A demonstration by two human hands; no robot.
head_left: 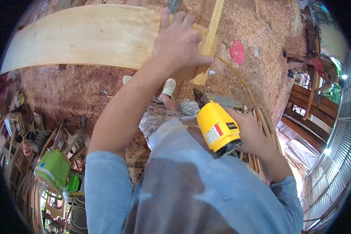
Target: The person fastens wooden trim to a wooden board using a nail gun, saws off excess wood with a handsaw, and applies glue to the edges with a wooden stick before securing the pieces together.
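A wide pale wooden board [93,37] stretches from the upper left to the top centre. My left hand [180,41] presses on its right end, thumb against a narrow wooden strip [211,37] that crosses that end; its fingers are spread. My right hand [245,128] is wrapped round a yellow power tool [216,126] with a black end, held in front of my torso. The tool's dark front part points toward the strip's near end, apart from it. Part of my right hand is hidden behind the tool.
Wood shavings cover the floor [74,89]. A pink scrap [237,51] lies right of the strip, near a thin yellowish hose or cord [241,80]. A green container [52,167] and clutter stand lower left; wooden beams [308,113] are at right.
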